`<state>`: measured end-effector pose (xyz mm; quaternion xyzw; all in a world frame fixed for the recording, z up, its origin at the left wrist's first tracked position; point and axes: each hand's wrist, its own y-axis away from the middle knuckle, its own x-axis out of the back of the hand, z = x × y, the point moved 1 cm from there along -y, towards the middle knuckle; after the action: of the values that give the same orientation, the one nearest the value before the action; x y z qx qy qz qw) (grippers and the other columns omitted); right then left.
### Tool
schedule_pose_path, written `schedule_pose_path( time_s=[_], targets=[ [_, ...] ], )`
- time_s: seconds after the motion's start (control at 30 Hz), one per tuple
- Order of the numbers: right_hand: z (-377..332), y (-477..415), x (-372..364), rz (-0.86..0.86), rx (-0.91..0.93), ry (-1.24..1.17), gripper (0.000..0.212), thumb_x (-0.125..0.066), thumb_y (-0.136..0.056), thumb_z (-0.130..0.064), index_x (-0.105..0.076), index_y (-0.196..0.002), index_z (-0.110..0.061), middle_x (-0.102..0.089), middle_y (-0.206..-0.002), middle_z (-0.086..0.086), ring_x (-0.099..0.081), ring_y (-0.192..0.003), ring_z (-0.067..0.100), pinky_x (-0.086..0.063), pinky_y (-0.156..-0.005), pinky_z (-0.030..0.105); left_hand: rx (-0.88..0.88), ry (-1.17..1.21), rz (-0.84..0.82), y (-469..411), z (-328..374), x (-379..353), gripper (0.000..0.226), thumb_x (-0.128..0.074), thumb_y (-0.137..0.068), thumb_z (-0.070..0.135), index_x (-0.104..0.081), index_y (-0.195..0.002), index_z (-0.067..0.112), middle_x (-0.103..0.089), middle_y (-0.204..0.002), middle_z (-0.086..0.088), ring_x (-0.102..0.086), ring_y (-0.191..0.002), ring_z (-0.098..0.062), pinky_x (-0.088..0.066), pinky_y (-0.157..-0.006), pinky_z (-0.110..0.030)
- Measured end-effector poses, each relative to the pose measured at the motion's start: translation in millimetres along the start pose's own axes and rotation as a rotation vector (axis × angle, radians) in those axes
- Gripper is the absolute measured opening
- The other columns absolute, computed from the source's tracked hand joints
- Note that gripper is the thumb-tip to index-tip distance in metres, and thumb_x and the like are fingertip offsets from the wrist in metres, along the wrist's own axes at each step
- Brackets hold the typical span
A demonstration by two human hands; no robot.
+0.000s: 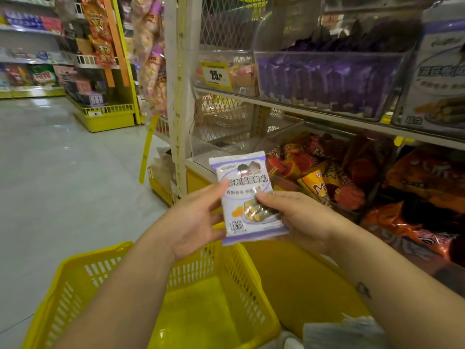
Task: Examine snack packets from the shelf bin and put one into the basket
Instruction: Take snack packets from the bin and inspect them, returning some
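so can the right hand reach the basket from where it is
Probably yes. The right hand holds the snack packet over the yellow basket, and nothing shows between it and the open top. The left hand also pinches the packet, so it would need to let go or move along.

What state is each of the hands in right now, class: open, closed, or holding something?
Left hand: holding the snack packet by its left edge.
Right hand: holding the same packet by its right edge.
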<state>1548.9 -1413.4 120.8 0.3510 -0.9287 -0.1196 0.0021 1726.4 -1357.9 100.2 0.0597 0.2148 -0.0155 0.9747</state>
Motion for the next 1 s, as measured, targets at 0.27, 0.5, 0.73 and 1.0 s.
schedule_pose_path(
  time_s=[0.27, 0.5, 0.73, 1.0],
  targets=[
    [-1, 2, -5, 0.033, -0.006, -0.128, 0.043, -0.061, -0.08, -0.032, -0.066, -0.113, -0.006, -0.073, -0.108, 0.013, -0.071, -0.09, 0.02, -0.055, -0.085, 0.036, 0.006, -0.083, -0.07, 6, -5, 3, 0.042, -0.068, -0.076, 0.019, -0.063, -0.117, 0.012, -0.073, -0.111, -0.01, -0.071, -0.101, -0.021, -0.06, -0.07, -0.028],
    [-4, 3, -6, 0.114, 0.069, -0.093, 0.028, -0.051, -0.097, -0.027, -0.067, -0.113, -0.011, -0.074, -0.106, 0.009, -0.069, -0.096, 0.02, -0.057, -0.08, 0.036, -0.191, -0.372, 0.11, 3, -10, -4, 0.04, -0.057, -0.096, 0.014, -0.052, -0.132, 0.03, -0.071, -0.117, 0.005, -0.069, -0.101, -0.008, -0.057, -0.076, -0.023],
    [-5, 9, -17, 0.015, 0.185, 0.059, 0.031, -0.043, -0.101, -0.021, -0.06, -0.127, -0.017, -0.069, -0.119, 0.005, -0.067, -0.107, 0.015, -0.057, -0.084, 0.036, -0.119, -0.303, -0.02, 1, -18, -18, 0.069, -0.059, -0.075, 0.064, -0.051, -0.136, 0.032, -0.066, -0.123, 0.002, -0.061, -0.109, -0.019, -0.047, -0.093, -0.043],
    [-2, 4, -3, 0.211, 0.254, 0.246, 0.054, -0.062, -0.089, -0.001, -0.048, -0.137, -0.021, -0.067, -0.117, -0.002, -0.063, -0.111, 0.018, -0.052, -0.095, 0.046, -0.101, 0.032, -0.144, 1, -20, -17, 0.054, -0.051, -0.091, 0.027, -0.042, -0.142, 0.017, -0.06, -0.133, -0.014, -0.059, -0.12, -0.035, -0.045, -0.101, -0.059]
  ],
)
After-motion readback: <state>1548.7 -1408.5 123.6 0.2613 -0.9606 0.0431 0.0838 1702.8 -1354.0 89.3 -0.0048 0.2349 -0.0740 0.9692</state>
